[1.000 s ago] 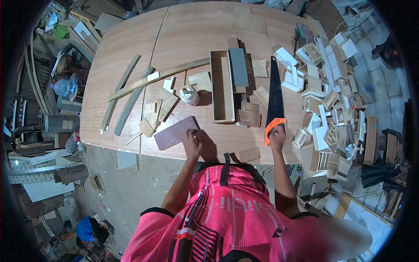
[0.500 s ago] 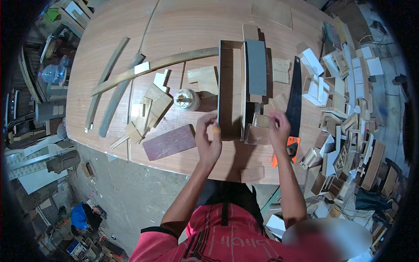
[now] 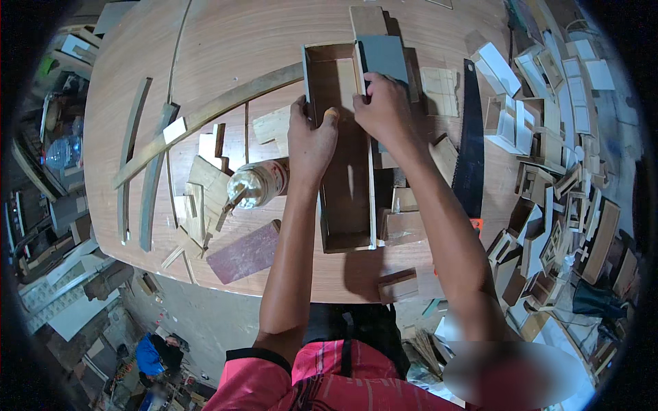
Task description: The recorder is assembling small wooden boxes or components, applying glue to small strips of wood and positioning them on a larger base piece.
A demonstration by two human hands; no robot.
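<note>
A long, narrow open wooden box [image 3: 346,178] with a grey outer side lies in front of me, its long axis running away from me. My left hand [image 3: 312,137] grips its left wall, thumb at the inside and fingers outside. Higher up, my right hand [image 3: 385,103] is closed over the right wall near the far end; its fingertips are partly hidden. Just beyond my right hand sits a grey-faced board [image 3: 384,56]. A glass jar [image 3: 259,183] with a stick in its mouth is left of my left forearm.
At left lie long wooden strips [image 3: 212,109], wood offcuts [image 3: 205,175] and a purplish flat block [image 3: 243,253]. A handsaw [image 3: 469,151] is right of my right forearm. Small wood pieces [image 3: 404,226] sit by the box's near end. White-and-brown wooden pieces [image 3: 507,127] crowd the right side.
My right hand has moved from the small wood pieces up to the box's right wall and closed on it. My left hand has moved farther up the left wall. The view has shifted.
</note>
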